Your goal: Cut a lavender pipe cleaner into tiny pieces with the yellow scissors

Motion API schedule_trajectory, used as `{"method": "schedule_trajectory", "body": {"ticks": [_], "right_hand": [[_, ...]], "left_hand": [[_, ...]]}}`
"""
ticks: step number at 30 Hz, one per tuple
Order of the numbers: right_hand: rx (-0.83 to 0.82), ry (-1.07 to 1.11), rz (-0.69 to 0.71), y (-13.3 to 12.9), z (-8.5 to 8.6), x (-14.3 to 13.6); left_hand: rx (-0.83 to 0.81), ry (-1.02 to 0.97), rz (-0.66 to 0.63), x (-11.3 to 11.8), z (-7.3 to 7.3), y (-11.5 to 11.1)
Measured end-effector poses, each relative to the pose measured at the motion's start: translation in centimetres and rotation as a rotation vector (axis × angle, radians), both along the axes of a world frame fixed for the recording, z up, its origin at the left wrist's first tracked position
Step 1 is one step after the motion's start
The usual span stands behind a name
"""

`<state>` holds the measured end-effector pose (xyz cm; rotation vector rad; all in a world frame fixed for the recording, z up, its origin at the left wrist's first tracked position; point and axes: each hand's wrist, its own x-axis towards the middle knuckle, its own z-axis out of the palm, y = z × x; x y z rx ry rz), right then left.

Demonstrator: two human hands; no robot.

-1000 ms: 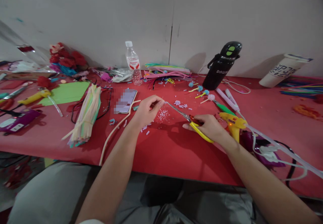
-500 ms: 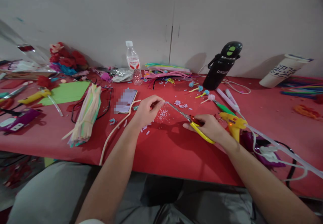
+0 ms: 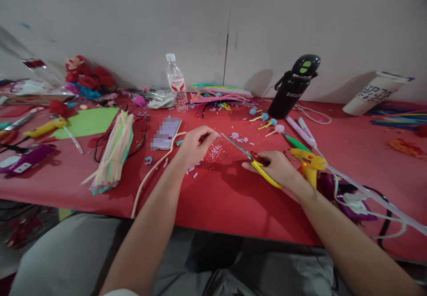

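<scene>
My left hand pinches a tiny pale purple piece at its fingertips, over the middle of the red table. Its fingers are closed on the piece. My right hand grips scissors with yellow and red handles. The blades point up and left, their tips close to the left fingertips, with a small gap between. Beneath the hands lie fine pale crumbs. Short purple pieces are beyond the blades, and more lie near my left wrist.
A phone and a bundle of pipe cleaners lie on the left. A plastic bottle, a black flask and a cup stand behind. The yellow glue gun is beside my right forearm.
The scissor tips have moved slightly away from the left fingertips. My left hand has hardly moved.
</scene>
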<state>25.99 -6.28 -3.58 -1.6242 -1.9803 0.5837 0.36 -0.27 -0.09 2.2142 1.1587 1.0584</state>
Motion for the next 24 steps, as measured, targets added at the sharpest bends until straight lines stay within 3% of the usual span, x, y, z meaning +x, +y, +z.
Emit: {"method": "schedule_trajectory", "body": {"ticks": [14,24], "right_hand": [[-0.015,-0.021,0.008,0.18,-0.61,0.31],[-0.004,0.000,-0.002,-0.16,0.05,-0.11]], "left_hand": [[-0.030,-0.021,-0.018,0.06,0.05,-0.07],[-0.144,-0.067,0.004,0.09,-0.46,0.21]]}}
